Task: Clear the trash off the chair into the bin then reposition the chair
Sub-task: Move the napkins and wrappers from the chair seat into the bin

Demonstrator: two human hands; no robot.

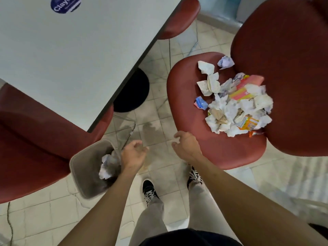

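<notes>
A heap of trash [237, 105] (crumpled paper, torn scraps, bright snack wrappers) lies on the seat of a red chair [204, 148], just beyond and to the outside of the person's right hand [186, 148]. That hand hovers over the seat's near edge, fingers loosely curled, holding nothing. The left hand [133, 155] hangs beside the bin [79, 167], likewise slack and empty; white paper already sits in the bin. The litter looks light, soft and easily crushed, best gathered in a scooping handful from the pile's edges, since loose bits may scatter. A white table [71, 59] stands beyond the left hand.
</notes>
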